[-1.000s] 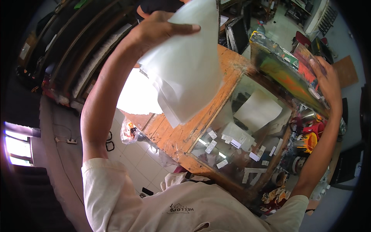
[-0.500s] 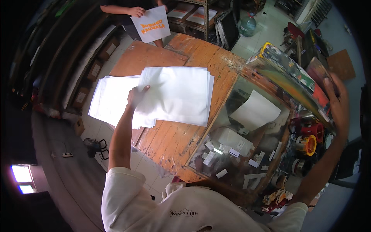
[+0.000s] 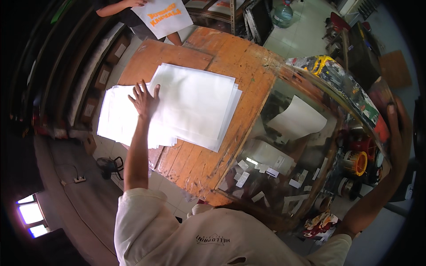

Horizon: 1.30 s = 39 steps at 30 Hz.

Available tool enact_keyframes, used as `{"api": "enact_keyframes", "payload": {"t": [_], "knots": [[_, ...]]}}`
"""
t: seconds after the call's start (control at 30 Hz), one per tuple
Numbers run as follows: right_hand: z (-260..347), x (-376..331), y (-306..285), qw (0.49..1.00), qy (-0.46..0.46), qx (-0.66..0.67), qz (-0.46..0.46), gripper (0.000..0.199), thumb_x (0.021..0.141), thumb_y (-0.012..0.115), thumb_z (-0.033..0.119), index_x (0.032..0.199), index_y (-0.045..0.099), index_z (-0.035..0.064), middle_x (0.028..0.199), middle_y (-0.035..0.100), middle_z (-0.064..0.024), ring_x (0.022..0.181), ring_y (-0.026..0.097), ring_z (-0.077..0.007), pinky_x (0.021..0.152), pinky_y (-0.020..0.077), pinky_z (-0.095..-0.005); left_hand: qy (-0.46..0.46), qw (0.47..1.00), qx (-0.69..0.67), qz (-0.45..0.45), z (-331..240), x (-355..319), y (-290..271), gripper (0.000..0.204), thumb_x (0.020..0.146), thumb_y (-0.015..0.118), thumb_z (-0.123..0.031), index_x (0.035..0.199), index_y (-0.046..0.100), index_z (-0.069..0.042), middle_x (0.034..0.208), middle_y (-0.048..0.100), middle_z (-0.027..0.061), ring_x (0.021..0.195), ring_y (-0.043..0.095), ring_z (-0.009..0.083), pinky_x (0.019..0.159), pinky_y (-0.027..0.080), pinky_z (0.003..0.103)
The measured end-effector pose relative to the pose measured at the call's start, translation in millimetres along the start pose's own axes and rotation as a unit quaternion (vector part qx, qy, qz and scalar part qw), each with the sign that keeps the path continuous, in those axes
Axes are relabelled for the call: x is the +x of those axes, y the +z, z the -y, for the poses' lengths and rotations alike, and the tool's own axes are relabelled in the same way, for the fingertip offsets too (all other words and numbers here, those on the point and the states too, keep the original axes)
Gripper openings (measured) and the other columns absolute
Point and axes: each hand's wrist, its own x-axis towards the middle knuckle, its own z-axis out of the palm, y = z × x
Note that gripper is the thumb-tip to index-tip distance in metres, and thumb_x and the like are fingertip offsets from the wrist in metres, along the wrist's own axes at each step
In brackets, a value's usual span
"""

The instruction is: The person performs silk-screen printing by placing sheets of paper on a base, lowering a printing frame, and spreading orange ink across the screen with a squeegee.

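Observation:
My left hand (image 3: 144, 101) is spread wide at the seam between two overlapping stacks of thin white sheets. The right stack (image 3: 195, 102) lies with its top sheets slightly fanned; the left stack (image 3: 119, 116) is partly under my hand and forearm. Whether the fingers touch the sheets is hard to tell. At the far right my right hand (image 3: 398, 128) is closed on the outer end of a paint-stained screen printing frame (image 3: 350, 84), tilted up and seen nearly edge-on. A squeegee-like wooden piece (image 3: 380, 88) stands beside that hand. Below the frame, a loose white sheet (image 3: 299, 122) curls on a glass panel (image 3: 270, 186).
The scuffed wooden table (image 3: 239, 57) carries both stacks. Paint cans, one an orange-rimmed can (image 3: 356, 162), crowd under the raised frame. Across the table a person holds a white sheet (image 3: 164, 17) with orange lettering. A fan (image 3: 108, 167) stands on the floor at left.
My left hand has shifted left and spread its fingers. The right stack's top sheets now lie more turned. The screen frame has tipped further up, and the other person appears further up and left.

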Motion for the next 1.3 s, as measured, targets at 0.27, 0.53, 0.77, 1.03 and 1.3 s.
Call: {"api": "enact_keyframes", "payload": {"t": [0.27,0.53,0.77,1.03,1.3], "knots": [[27.5,-1.7,8.6,0.997,0.036,0.069,-0.008,0.049,0.100,0.064,0.036,0.133,0.064,0.0003,0.125,0.068,-0.0154,0.119,0.061,-0.0219,0.104,0.0439,-0.0336,0.201,0.955,-0.142,0.165,-183.6,-218.0,-23.3,0.081,0.104,0.039,-0.058,0.163,0.014,-0.009,0.168,0.004,0.0263,0.157,-0.002,0.0418,0.119,-0.001,0.072],[23.8,0.3,17.4,0.998,0.010,0.058,-0.031,0.066,0.092,0.069,0.056,0.133,0.066,0.0036,0.136,0.063,-0.0163,0.128,0.058,-0.0252,0.109,0.0422,-0.0357,0.170,0.949,-0.243,0.105,-205.7,-259.6,-36.1,0.076,0.101,0.051,-0.052,0.159,0.030,-0.007,0.168,0.014,0.0242,0.157,0.006,0.0417,0.120,0.004,0.069],[21.7,-0.5,13.4,0.996,-0.079,0.041,0.004,0.057,0.097,0.062,0.056,0.124,0.069,0.0060,0.111,0.071,-0.0111,0.105,0.065,-0.0208,0.099,0.0456,-0.0321,0.117,0.964,-0.218,0.103,-201.5,-219.3,-29.1,0.077,0.099,0.055,-0.054,0.157,0.034,-0.007,0.164,0.024,0.0256,0.155,0.012,0.0433,0.119,0.010,0.069],[64.9,-36.1,9.2,0.993,-0.110,-0.022,-0.045,0.038,0.101,0.058,0.042,0.104,0.073,0.0068,0.087,0.070,-0.0108,0.083,0.069,-0.0187,0.080,0.0512,-0.0353,0.229,0.889,-0.393,0.051,-194.4,-277.6,-52.2,0.031,0.084,0.081,-0.033,0.104,0.074,-0.012,0.134,0.059,0.0135,0.132,0.049,0.0354,0.111,0.035,0.051],[78.4,-42.2,-7.9,0.997,0.009,-0.082,0.000,0.040,0.100,0.062,0.044,0.095,0.074,0.0067,0.082,0.070,-0.0096,0.079,0.067,-0.0171,0.078,0.0532,-0.0429,0.242,0.861,-0.395,0.209,-231.4,-260.5,-104.5,0.047,0.091,0.071,-0.046,0.121,0.070,-0.011,0.151,0.048,0.0246,0.152,0.025,0.0429,0.116,0.008,0.074]]}}
